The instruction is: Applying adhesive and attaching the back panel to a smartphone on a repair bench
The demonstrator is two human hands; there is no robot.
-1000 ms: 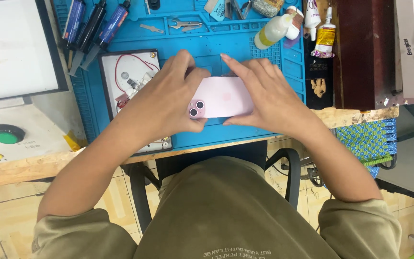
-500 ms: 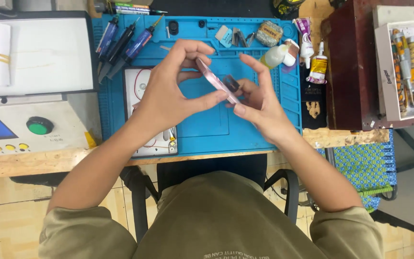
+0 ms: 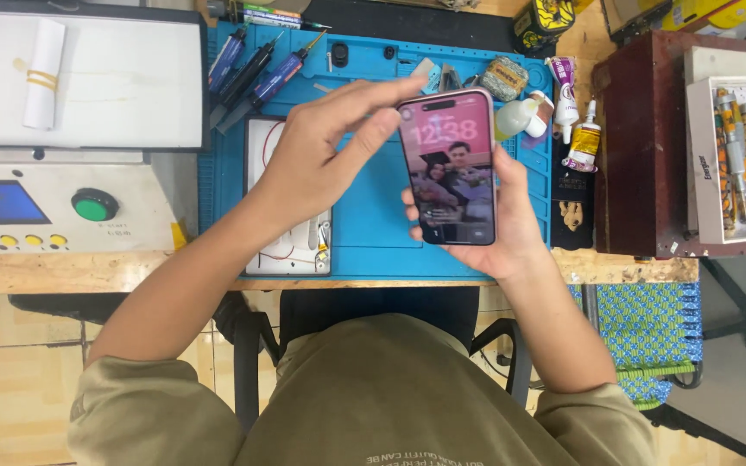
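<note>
A pink smartphone (image 3: 447, 168) is held upright above the blue work mat (image 3: 371, 220), its lit screen facing me and showing a photo. My right hand (image 3: 511, 220) cradles it from behind and below, fingers wrapped around its edges. My left hand (image 3: 321, 160) hovers just left of the phone with fingers spread, its index fingertip reaching toward the phone's top left corner. It holds nothing.
A grey machine (image 3: 62, 138) with a green button (image 3: 94, 205) stands at the left. Several pens (image 3: 252, 69) lie on the mat's top left; a white board (image 3: 291, 216) lies under my left hand. Glue tubes (image 3: 582, 138), a small bottle (image 3: 515, 116) and a dark red box (image 3: 645, 147) stand right.
The phone was turned over from its pink back, through an edge-on tilt, to screen up and lit. My left hand has let go of it and opened.
</note>
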